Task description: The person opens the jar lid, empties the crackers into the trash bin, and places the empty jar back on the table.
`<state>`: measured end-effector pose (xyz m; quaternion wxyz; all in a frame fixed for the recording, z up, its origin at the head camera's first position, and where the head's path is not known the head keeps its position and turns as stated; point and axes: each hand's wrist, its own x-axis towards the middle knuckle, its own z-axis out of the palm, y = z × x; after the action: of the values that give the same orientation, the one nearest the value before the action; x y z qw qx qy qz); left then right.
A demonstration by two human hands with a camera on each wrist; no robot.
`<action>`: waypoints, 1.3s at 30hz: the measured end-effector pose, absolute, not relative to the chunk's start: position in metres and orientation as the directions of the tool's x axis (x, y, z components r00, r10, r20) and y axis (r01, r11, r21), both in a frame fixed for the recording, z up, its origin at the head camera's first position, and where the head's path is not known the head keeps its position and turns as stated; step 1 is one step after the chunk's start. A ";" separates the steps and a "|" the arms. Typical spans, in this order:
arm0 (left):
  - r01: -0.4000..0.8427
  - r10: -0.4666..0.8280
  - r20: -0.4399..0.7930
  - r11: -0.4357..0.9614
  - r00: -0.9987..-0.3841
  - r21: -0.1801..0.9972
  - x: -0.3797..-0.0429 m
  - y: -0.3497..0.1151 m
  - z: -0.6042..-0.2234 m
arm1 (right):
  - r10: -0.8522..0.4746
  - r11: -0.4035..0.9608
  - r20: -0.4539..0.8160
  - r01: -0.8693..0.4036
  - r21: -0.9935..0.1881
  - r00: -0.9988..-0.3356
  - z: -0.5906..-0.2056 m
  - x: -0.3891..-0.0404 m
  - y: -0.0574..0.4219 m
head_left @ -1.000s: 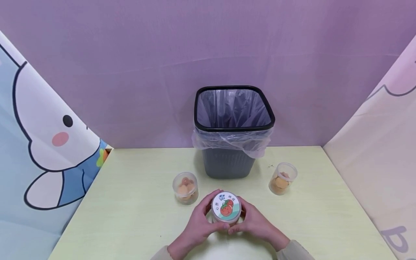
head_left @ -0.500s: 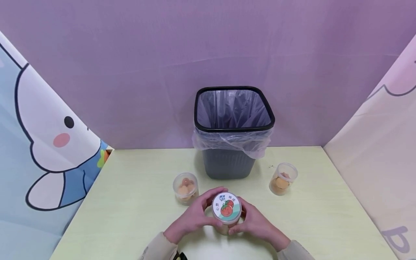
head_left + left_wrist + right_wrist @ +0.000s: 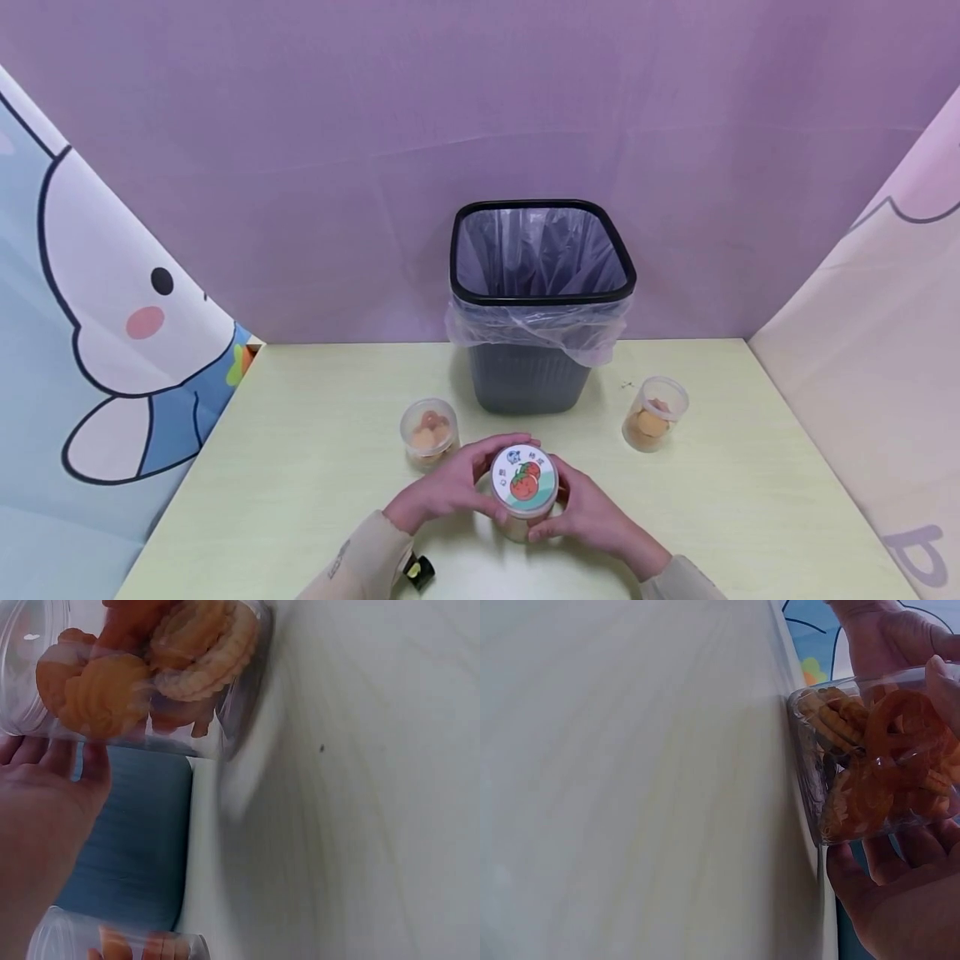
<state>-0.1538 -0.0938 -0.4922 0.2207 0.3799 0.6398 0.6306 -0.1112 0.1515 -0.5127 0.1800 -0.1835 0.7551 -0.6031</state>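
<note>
Upright on the table near its front stands a clear lidded jar [image 3: 523, 504], its white and green lid [image 3: 534, 498] printed with tomatoes. Orange and brown ridged biscuits and rings [image 3: 109, 694] fill it. My left hand [image 3: 457, 483] holds the jar from the left near the lid, thumb in front and fingers reaching behind. From the right, my right hand [image 3: 588, 508] grips the jar lower down, fingers curled behind it. Behind my left hand is a second jar [image 3: 427, 437] of similar pieces, with no printed lid on it.
A grey bin [image 3: 528, 379] with a black rim and a clear liner stands at the back. Right of it is a third jar [image 3: 651, 417] of biscuits. Purple cloth [image 3: 337, 167] hangs behind, with printed cloth on both sides. A small black object [image 3: 418, 572] shows beside the left sleeve.
My left hand has shifted round the jar: its fingers reach further right behind the lid, and the left forearm has swung outward. The right hand and the jar stay nearly in place.
</note>
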 end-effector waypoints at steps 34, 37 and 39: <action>0.157 0.394 0.115 0.075 -0.912 0.985 -0.099 -0.073 -0.484 | -0.481 0.217 -0.058 -0.054 -0.975 -0.875 -0.510 -0.109 0.152; 0.157 0.349 0.123 0.073 -0.929 0.985 -0.094 -0.070 -0.485 | -0.480 0.212 -0.064 -0.045 -0.976 -0.875 -0.512 -0.109 0.153; 0.156 0.323 0.126 0.070 -0.938 0.985 -0.091 -0.067 -0.485 | -0.480 0.213 -0.064 -0.045 -0.976 -0.875 -0.512 -0.110 0.153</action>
<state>-0.0910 -0.0674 -0.4847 0.0628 0.1642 0.7288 0.6618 -0.1097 0.1530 -0.5124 0.1801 -0.1733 0.7576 -0.6030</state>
